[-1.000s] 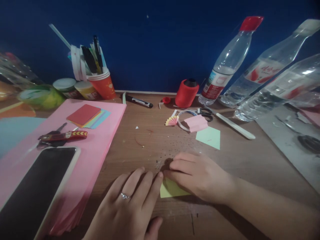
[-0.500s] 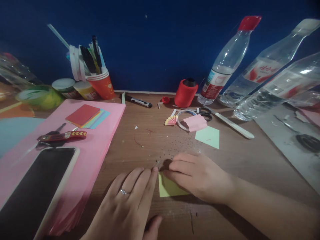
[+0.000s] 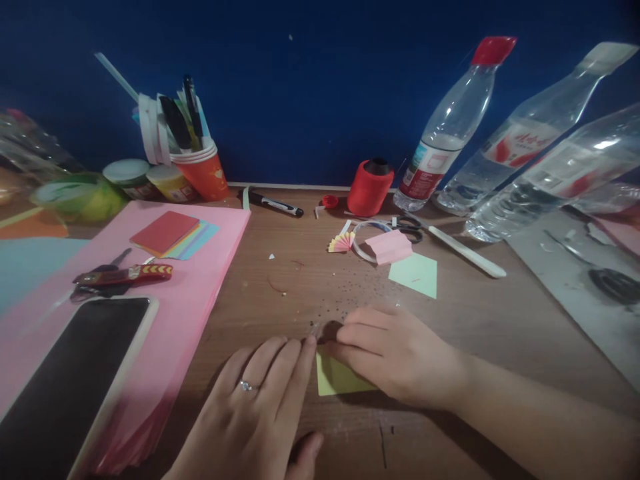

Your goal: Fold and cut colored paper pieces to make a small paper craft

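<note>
Yellow paper [image 3: 340, 377]: it lies on the counter [image 3: 260, 300] in front of me, between my two hands; its right part is hidden from me.
Left hand [image 3: 263, 393]: fingers stretched and laid side by side, thumb apart, index tip near the paper's far left corner; I see nothing held.
Right hand [image 3: 395, 353]: fingers curled over the paper; whether they pinch or only press, I cannot tell.
Handling: I judge the sheet very light, thin and easy to bend; it may slide on the counter, and a careless crease would remain.
Where to hold: the bare near left corner looks best, lightly, with flat fingertips.
Beyond my hands: dark specks, then a pale green paper [image 3: 417, 275].
</note>
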`<state>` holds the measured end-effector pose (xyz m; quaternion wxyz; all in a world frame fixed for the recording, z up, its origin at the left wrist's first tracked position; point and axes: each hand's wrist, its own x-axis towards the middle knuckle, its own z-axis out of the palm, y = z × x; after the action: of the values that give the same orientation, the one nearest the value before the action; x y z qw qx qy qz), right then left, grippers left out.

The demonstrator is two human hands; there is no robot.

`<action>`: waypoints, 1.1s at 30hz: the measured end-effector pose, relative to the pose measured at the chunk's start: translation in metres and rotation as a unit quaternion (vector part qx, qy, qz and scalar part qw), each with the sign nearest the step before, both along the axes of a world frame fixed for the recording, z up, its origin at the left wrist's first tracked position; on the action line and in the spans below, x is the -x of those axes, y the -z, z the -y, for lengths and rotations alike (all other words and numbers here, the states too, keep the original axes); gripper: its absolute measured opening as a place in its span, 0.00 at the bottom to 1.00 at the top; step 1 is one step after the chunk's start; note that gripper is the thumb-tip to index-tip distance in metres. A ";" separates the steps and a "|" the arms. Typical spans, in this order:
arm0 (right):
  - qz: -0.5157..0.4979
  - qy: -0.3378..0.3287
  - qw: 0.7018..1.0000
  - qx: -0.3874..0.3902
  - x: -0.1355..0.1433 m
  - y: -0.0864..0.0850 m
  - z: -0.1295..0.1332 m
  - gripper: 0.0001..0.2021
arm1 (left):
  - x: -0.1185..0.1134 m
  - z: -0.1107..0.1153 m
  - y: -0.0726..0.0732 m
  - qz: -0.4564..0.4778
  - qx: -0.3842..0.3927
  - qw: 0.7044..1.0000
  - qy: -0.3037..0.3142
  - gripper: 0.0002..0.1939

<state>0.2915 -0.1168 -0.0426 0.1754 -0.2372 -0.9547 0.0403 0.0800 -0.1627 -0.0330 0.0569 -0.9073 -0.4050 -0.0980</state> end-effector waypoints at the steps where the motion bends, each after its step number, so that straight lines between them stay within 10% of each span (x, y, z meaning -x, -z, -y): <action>1: 0.001 0.001 1.000 -0.002 0.000 0.000 0.000 0.08 | 0.000 0.000 0.000 -0.003 0.005 1.000 0.001 0.25; 33: -0.067 0.044 0.991 0.102 -0.002 0.001 -0.003 0.09 | -0.003 -0.002 -0.004 -0.010 0.060 0.998 0.002 0.24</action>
<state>0.2937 -0.1134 -0.0433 0.2158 -0.2926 -0.9201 0.1460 0.0834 -0.1608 -0.0287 0.0059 -0.9108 -0.4076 -0.0648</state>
